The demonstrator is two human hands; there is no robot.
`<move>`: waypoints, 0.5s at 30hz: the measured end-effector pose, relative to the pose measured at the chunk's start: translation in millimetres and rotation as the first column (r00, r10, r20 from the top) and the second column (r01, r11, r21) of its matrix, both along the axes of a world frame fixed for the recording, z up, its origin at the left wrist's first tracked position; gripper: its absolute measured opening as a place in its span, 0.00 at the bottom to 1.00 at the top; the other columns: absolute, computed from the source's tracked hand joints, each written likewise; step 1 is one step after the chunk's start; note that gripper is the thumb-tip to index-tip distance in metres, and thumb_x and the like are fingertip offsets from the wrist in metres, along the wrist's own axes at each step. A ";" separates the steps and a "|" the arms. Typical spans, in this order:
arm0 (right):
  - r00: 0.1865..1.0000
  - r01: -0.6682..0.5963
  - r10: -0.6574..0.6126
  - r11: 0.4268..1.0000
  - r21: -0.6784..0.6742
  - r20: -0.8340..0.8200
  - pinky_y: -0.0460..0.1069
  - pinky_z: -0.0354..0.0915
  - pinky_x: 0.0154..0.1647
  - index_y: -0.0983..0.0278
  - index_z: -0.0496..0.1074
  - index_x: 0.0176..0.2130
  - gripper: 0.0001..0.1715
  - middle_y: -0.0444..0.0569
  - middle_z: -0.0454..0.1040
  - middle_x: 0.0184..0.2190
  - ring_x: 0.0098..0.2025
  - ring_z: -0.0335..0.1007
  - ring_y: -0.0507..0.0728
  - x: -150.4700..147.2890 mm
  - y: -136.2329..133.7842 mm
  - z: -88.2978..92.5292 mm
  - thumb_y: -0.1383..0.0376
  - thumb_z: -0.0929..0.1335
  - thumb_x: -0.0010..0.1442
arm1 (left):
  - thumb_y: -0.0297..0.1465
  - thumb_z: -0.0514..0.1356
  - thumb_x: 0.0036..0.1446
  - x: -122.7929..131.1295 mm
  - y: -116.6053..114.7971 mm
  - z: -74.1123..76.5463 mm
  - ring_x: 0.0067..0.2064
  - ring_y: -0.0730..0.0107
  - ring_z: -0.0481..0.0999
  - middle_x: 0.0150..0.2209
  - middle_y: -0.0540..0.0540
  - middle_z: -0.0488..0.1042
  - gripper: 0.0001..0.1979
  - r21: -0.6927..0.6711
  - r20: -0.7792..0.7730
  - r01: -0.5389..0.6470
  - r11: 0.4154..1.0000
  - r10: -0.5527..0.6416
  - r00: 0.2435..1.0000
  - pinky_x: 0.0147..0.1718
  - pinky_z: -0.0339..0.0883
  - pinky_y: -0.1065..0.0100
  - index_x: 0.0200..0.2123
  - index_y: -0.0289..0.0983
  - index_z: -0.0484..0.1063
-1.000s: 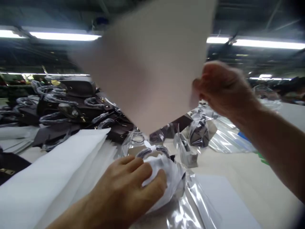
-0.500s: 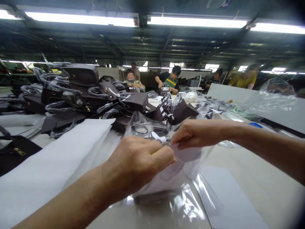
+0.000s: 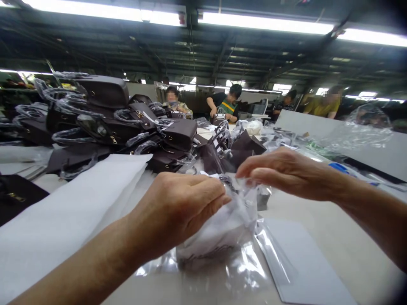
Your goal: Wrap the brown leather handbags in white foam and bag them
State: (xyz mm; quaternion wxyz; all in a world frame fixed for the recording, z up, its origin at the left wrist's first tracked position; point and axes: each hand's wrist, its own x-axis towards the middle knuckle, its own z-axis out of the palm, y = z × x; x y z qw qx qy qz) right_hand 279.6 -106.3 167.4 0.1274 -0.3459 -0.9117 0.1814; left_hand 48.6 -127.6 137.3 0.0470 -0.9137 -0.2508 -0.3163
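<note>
A clear plastic bag (image 3: 219, 250) stands on the table in front of me, with a white-wrapped bundle (image 3: 219, 226) inside it. A dark looped handle (image 3: 227, 181) shows near its mouth, partly behind my fingers. My left hand (image 3: 187, 207) is closed, pinching the bag's near upper edge between thumb and fingers. At the right of the mouth, my right hand (image 3: 282, 173) holds the film loosely, fingers bent and thumb close below; its fingertips are partly hidden. Much of the bundle is covered by my left hand.
Dark brown handbags (image 3: 108, 91) with plastic-wrapped handles are heaped at the left and back. White sheets (image 3: 79, 199) lie left of the bag, and a flat white board (image 3: 308, 258) lies right. A co-worker (image 3: 227, 106) handles a bag across the table; other people are farther back.
My right hand has moved a little right and up, its fingers less tightly curled. The bag's mouth has drawn in and the film is more crumpled. My left hand has hardly moved.
</note>
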 end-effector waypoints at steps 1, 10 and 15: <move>1.000 -0.001 0.001 1.000 0.007 -0.024 0.43 0.61 0.30 0.66 0.72 0.41 0.23 0.48 0.73 0.32 0.31 0.69 0.51 6.6 -3.0 4.8 0.53 0.58 0.63 | 0.30 0.53 0.60 -3.0 2.1 -1.2 0.24 0.78 0.65 0.23 0.52 0.69 0.09 -0.018 0.010 0.004 1.000 -0.004 1.000 0.23 0.55 0.72 0.31 0.35 0.70; 0.809 -0.004 -0.037 0.998 0.069 0.586 0.45 0.48 0.22 0.65 0.69 0.24 0.12 0.44 0.66 0.17 0.19 0.57 0.48 -9.2 -9.7 -36.4 0.66 0.63 0.57 | 0.32 0.51 0.61 3.5 2.2 0.1 0.23 0.77 0.64 0.20 0.53 0.66 0.13 0.042 -0.036 -0.016 0.999 0.018 0.999 0.24 0.55 0.72 0.26 0.35 0.69; 0.896 0.016 0.030 0.995 -0.101 0.442 0.44 0.57 0.25 0.62 0.73 0.27 0.15 0.45 0.71 0.22 0.23 0.65 0.50 4.3 -0.9 -11.3 0.57 0.64 0.58 | 0.36 0.58 0.56 -5.8 6.8 -0.2 0.28 0.75 0.68 0.25 0.53 0.69 0.10 0.019 0.008 -0.011 1.000 0.011 1.000 0.35 0.58 0.68 0.35 0.34 0.69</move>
